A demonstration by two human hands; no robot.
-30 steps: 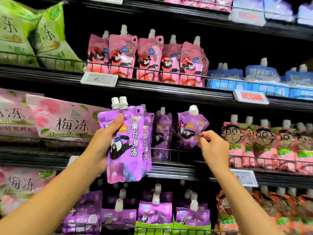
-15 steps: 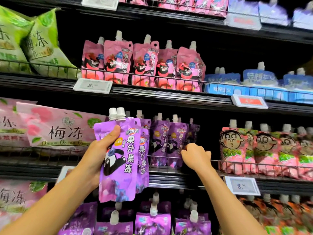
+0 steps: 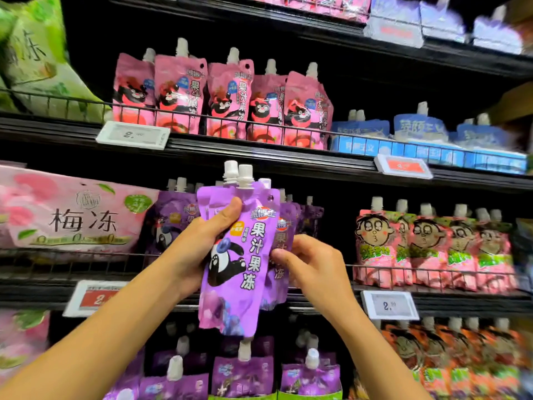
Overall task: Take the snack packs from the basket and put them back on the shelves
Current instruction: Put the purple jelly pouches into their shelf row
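Presently, frame centre: left hand (image 3: 199,249) grips 2 purple snack packs (image 3: 239,255); right hand (image 3: 314,267) pinches rear pack's edge, approx. mid-height.

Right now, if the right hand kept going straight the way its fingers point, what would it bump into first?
The right hand points left, its fingertips already pinching the rear purple jelly pouch. Going on, it would likely press that against the front purple jelly pouch in the left hand.

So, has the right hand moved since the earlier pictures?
Yes. The right hand has come back from the purple row on the shelf toward the held purple packs, pinching the rear one.
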